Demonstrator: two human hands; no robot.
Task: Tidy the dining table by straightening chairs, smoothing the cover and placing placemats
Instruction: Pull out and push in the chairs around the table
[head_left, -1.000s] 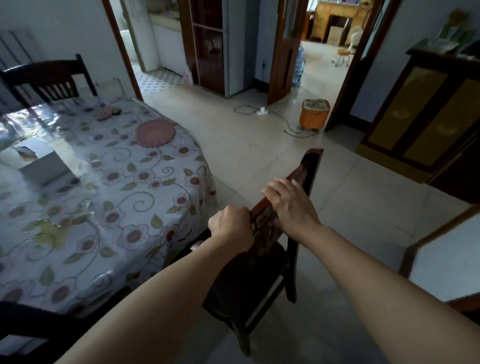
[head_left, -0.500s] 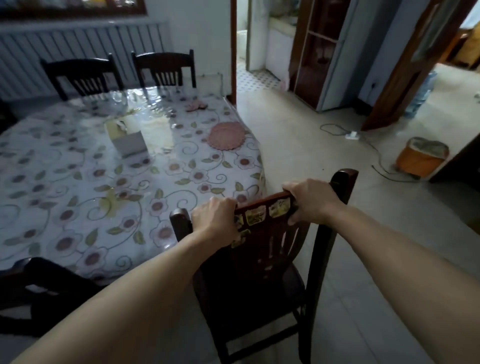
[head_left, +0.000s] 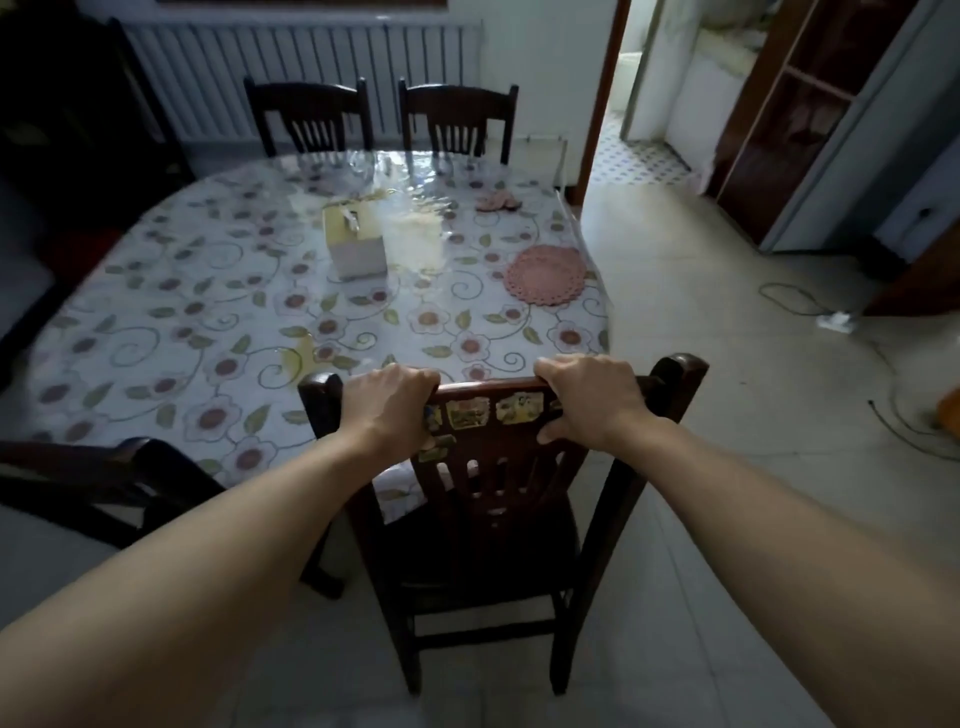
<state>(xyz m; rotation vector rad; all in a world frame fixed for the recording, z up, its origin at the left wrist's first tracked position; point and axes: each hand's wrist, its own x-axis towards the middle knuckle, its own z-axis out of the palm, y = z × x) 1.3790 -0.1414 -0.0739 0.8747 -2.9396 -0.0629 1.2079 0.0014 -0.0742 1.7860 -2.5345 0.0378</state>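
Observation:
A dark wooden chair (head_left: 493, 499) stands before me at the near edge of the dining table, its back facing me, stickers on its top rail. My left hand (head_left: 387, 408) grips the left part of that rail and my right hand (head_left: 589, 400) grips the right part, fingers curled over the top. The table carries a flowered cover (head_left: 208, 322) under a shiny clear sheet. A round pink placemat (head_left: 545, 275) lies near the table's right edge. A smaller pink piece (head_left: 498, 201) lies farther back.
A tissue box (head_left: 356, 244) sits mid-table. Two chairs (head_left: 311, 117) (head_left: 460, 119) stand at the far side before a radiator. Another dark chair (head_left: 104, 467) is at my left. A cable and power strip (head_left: 836, 319) lie on the tiled floor at right, near open doorways.
The chair has swung round with both hands on its top rail. It now faces the table squarely, its seat close to the cover's edge, and my view has turned left toward the table.

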